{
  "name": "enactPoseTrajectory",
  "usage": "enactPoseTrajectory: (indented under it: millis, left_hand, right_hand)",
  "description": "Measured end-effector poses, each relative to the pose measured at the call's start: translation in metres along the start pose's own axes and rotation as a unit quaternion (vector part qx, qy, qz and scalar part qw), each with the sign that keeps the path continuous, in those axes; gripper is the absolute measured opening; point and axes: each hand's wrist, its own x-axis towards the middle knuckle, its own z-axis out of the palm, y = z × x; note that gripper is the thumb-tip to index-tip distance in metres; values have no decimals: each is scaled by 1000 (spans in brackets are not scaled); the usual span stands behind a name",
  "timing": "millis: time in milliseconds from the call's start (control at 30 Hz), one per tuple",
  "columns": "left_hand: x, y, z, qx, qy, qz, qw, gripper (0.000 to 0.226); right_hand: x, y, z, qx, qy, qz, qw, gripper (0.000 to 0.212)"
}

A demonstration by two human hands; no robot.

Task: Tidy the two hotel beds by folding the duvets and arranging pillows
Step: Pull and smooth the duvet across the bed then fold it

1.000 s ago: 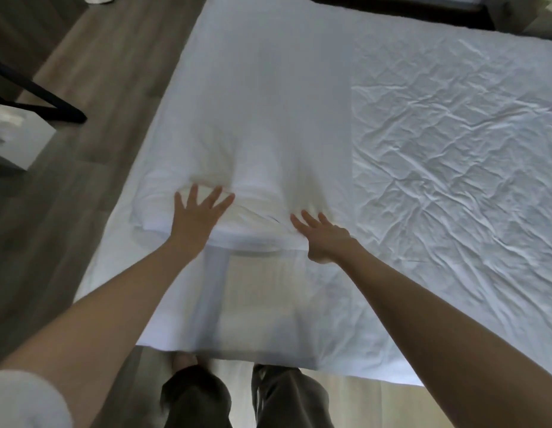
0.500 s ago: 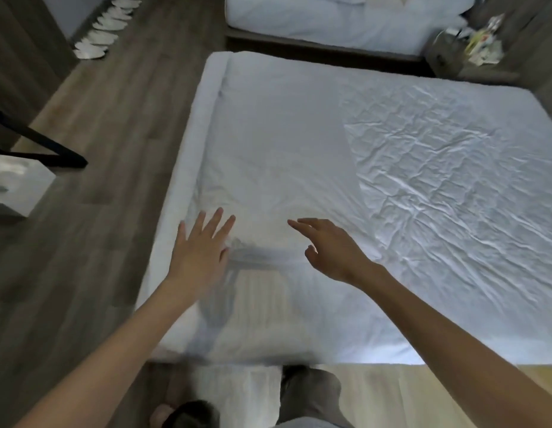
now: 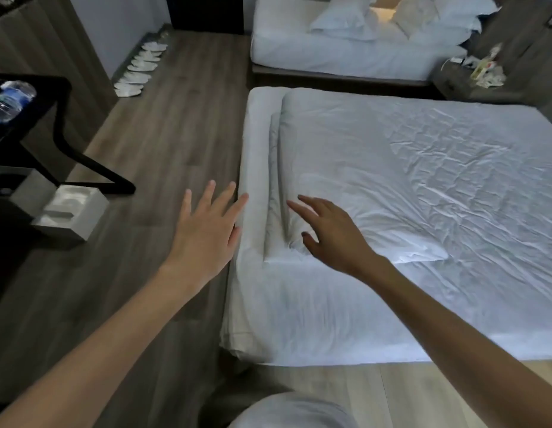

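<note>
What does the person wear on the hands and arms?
Nothing that shows. The left hand and the right hand are bare: no glove, ring, watch or bracelet can be seen. Both arms are also uncovered as far as the picture's edge, so no sleeve is in view.

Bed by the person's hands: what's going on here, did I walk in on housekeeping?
A person is making up the near bed. The duvet lies folded along its left part, with wrinkled sheet bare to the right. Both hands are open and hold nothing: the left hand is at the bed's left edge, the right hand reaches over the duvet's near end. The far bed has loose pillows piled at its head.
</note>
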Motion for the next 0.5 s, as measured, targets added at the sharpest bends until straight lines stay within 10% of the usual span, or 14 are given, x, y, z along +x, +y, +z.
enactPoseTrajectory:
  millis: [500]
  left_hand:
    - [89,-140,7,0,-27,82,996,57]
  right_hand:
    - [133,-56,49,27,19,129,991,63]
